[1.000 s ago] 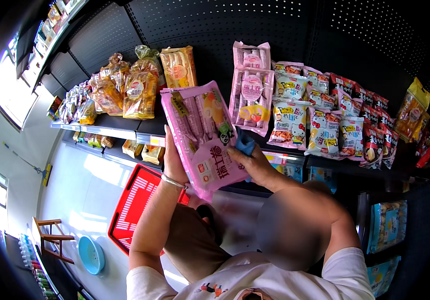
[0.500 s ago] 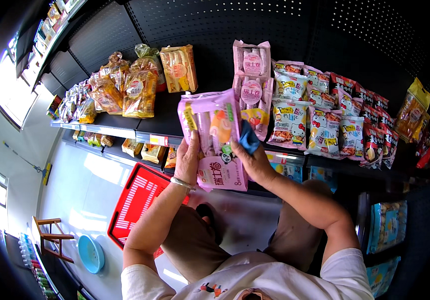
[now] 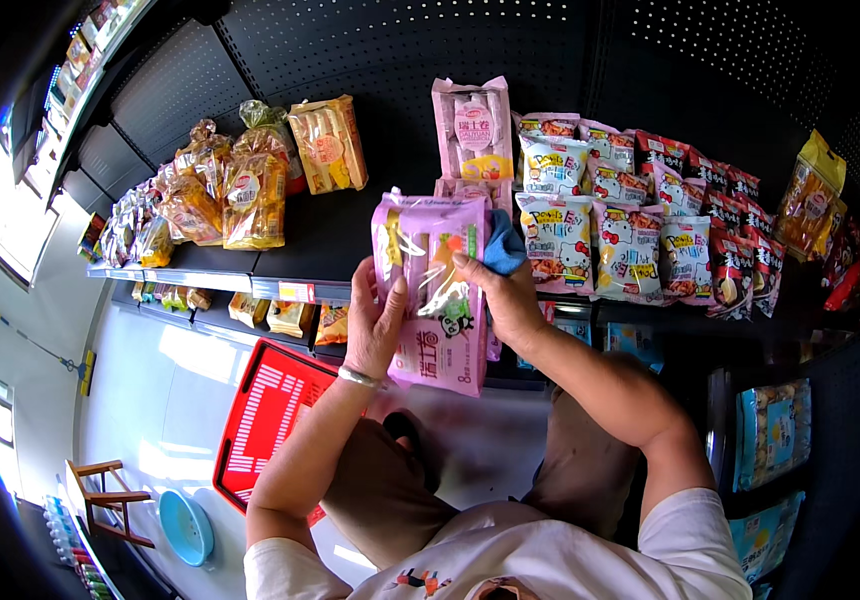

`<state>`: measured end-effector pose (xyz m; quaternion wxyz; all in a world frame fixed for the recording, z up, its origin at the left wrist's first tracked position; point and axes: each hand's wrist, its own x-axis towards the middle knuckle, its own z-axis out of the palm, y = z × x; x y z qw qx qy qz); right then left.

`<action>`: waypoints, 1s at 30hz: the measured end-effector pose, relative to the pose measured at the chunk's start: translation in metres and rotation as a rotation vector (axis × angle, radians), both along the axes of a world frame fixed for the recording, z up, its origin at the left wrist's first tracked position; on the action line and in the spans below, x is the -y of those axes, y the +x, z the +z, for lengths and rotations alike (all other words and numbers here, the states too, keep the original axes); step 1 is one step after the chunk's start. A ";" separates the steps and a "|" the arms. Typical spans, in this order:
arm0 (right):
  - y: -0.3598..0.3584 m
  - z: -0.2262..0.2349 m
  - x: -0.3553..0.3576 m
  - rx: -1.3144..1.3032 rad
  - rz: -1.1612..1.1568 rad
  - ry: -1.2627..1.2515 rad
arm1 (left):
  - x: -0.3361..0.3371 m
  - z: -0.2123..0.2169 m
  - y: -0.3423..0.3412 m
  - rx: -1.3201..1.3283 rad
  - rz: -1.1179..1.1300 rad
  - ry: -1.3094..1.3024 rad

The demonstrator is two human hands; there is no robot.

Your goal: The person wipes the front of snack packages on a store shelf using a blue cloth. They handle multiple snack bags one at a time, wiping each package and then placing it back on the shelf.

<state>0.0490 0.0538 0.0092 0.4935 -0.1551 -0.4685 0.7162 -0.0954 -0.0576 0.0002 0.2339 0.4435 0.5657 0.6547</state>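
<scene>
In front of the shelf edge I hold a pink pack of cake rolls [image 3: 438, 350] with a clear window and a panda picture. My left hand [image 3: 375, 322] grips its left side, thumb on the front. My right hand [image 3: 506, 298] clasps the right side, its thumb laid over the window. A folded blue cloth [image 3: 504, 246] is also in the right hand, pressed against the pack's upper right edge. Behind, similar pink packs [image 3: 472, 125] stand on the black shelf [image 3: 390, 160], the lower one partly hidden by the held pack.
Right of the pink packs are white snack bags [image 3: 558, 235] and red snack bags [image 3: 725, 235]. Bagged breads [image 3: 255, 200] and an orange pack [image 3: 328, 145] sit left. Below are a red basket [image 3: 275, 400], a blue basin [image 3: 186, 527] and a wooden stool [image 3: 110, 496].
The pack has turned a little and shifted slightly right relative to the shelf, covering more of the lower pink pack behind. My left fingers have shifted along its side. The view has moved slightly right.
</scene>
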 end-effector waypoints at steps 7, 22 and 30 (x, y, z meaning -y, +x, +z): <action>-0.005 -0.002 0.007 0.091 -0.133 0.252 | 0.000 0.000 0.012 -0.211 -0.014 -0.004; -0.017 0.008 0.014 0.308 -0.188 0.779 | 0.006 0.006 -0.001 1.388 -1.056 0.268; -0.021 -0.021 0.018 0.373 -0.003 0.586 | 0.002 -0.001 -0.025 1.302 -0.777 0.363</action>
